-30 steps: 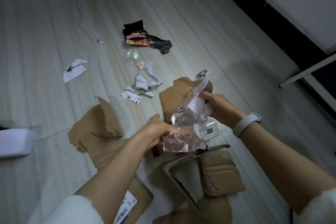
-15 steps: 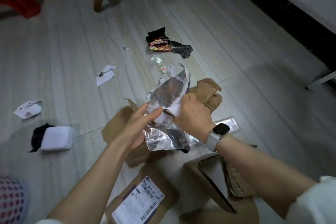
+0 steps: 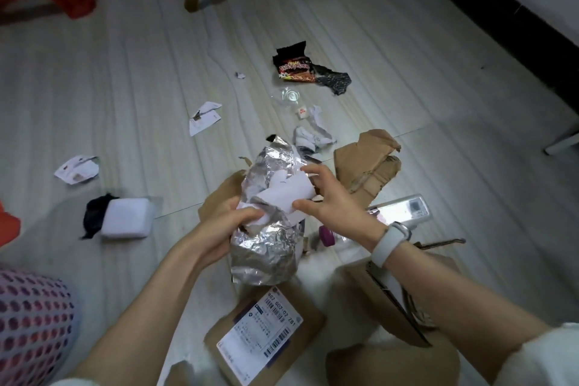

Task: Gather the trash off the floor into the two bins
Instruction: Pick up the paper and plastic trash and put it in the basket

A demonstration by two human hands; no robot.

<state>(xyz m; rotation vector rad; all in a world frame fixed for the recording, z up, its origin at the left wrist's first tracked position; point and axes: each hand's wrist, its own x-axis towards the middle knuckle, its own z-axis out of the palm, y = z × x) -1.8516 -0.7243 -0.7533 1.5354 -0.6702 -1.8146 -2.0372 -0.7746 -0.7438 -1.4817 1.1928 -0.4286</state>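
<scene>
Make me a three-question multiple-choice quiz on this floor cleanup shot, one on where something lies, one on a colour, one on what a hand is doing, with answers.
1. Where does the snack wrapper lie?
A. on the floor beyond the hands
B. inside the foil bag
C. on the labelled cardboard

2. What colour is the wristband on the right arm?
A. black
B. white
C. red

3. What is the left hand doing?
A. lying flat on the floor
B. hanging idle
C. gripping the foil bag

Answers:
1 A: it sits on bare floor past the foil bag.
2 B: the band is plainly white.
3 C: its fingers curl round the bag's side, while the right hand pinches white paper at the bag's mouth.
</scene>
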